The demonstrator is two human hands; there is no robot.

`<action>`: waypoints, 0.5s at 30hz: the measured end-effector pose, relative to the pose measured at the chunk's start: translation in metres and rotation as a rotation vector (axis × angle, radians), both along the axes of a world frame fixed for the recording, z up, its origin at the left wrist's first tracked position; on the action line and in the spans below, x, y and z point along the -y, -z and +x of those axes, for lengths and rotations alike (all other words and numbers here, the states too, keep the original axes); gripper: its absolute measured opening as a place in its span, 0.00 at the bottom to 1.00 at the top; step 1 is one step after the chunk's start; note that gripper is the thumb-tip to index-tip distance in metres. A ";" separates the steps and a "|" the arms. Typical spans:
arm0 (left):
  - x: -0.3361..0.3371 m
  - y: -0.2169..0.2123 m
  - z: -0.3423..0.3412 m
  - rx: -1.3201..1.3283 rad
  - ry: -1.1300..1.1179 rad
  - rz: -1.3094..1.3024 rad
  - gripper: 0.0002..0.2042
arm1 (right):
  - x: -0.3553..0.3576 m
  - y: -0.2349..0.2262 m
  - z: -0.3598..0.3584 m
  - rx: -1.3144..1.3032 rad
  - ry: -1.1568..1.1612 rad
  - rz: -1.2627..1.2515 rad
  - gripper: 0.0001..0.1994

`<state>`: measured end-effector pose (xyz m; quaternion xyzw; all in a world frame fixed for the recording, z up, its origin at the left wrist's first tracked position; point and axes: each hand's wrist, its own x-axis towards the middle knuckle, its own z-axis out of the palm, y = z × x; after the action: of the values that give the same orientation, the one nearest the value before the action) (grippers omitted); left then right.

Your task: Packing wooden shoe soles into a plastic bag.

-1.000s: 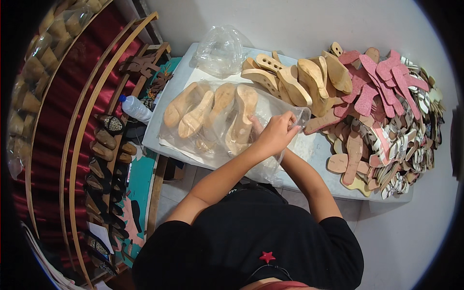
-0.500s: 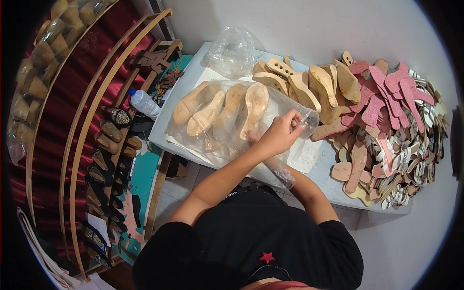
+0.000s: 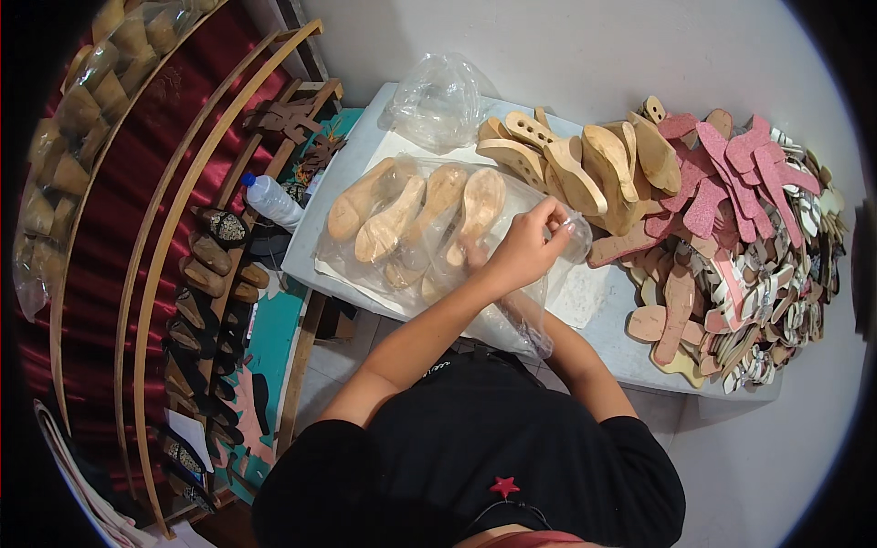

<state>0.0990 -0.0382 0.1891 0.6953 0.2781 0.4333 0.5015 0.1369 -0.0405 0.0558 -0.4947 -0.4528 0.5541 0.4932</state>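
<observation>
Left fingers point(image 3: 554, 211) pinch the clear bag point(image 3: 575, 239) on the surface point(image 3: 630, 347). Right fingers point(image 3: 474, 252) are under its plastic, by a wooden sole point(image 3: 482, 203) (can't tell if they grip). The bag looks soft and slippery: hold its edge.

Wooden soles point(image 3: 390, 219) are tan, cutouts point(image 3: 702, 191) mottled pink, the shirt point(image 3: 466, 438) black, the curtain point(image 3: 96, 274) maroon.

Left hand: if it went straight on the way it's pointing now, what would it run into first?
Beyond the clear plastic bag at its fingertips, the left hand would probably meet the pile of wooden shoe soles ahead and to the right, though its height relative to them is unclear.
</observation>
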 end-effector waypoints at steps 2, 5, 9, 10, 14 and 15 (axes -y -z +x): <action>0.000 -0.005 -0.001 0.003 0.020 -0.003 0.06 | -0.003 0.001 0.001 0.023 0.022 0.031 0.20; 0.000 -0.008 -0.003 -0.038 0.037 -0.021 0.07 | -0.003 0.004 0.006 0.058 0.057 0.079 0.19; 0.001 -0.003 0.000 -0.012 0.036 -0.012 0.06 | 0.000 0.007 0.014 0.108 0.098 0.141 0.18; 0.002 -0.002 0.001 -0.002 0.041 -0.035 0.06 | 0.001 0.008 0.016 0.120 0.110 0.156 0.18; 0.007 -0.002 0.005 -0.028 0.064 0.038 0.07 | 0.003 0.011 0.021 0.173 0.175 0.214 0.17; 0.007 -0.002 0.006 -0.055 0.083 0.026 0.07 | 0.001 0.011 0.023 0.186 0.194 0.227 0.17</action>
<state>0.1048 -0.0451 0.1912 0.7245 0.2570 0.3962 0.5020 0.1602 -0.0420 0.0447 -0.5263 -0.5064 0.4009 0.5529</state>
